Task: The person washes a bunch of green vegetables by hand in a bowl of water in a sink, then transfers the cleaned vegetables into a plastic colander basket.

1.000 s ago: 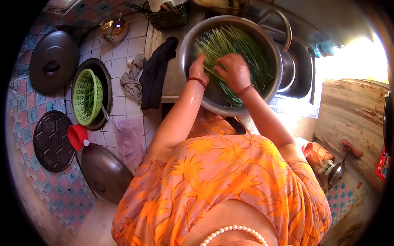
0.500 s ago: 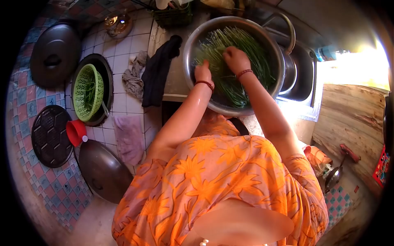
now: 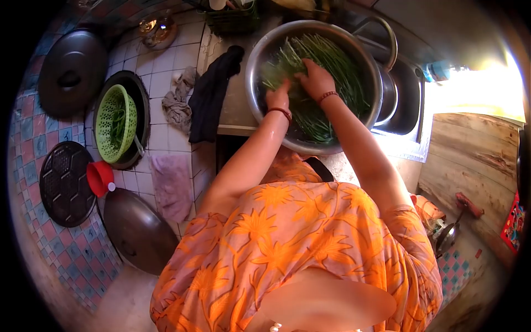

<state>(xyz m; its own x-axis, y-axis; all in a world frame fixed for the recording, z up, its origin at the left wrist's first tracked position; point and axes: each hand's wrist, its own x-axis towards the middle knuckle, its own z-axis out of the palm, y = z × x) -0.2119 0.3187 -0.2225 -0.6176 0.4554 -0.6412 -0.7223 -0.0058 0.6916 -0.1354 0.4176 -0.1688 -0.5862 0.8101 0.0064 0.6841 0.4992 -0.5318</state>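
Observation:
A wide steel basin (image 3: 254, 83) is full of long, thin green stalks (image 3: 349, 72) that look like chives, lying in water. Inside the basin, my left hand (image 3: 278, 97) is closed on a bunch at the left, where leaf ends blur with motion; most of its fingers are hidden. My right hand (image 3: 317, 81) is beside it, with fingers bent around the upper part of the same greens. Both hands are close together, thumbs toward each other.
Right of the basin are a curved faucet (image 3: 391, 41) and a metal sink (image 3: 410, 108). On the left tiled counter lie a dark cloth (image 3: 214, 94), a grey rag (image 3: 178, 102) and a pink cloth (image 3: 171, 185). A green colander (image 3: 128, 133) holds some greens near a red cup (image 3: 99, 178).
My left hand has shifted slightly right and up, closer to my right hand. The right hand has moved slightly up and left, its fingers now reaching over the bunch.

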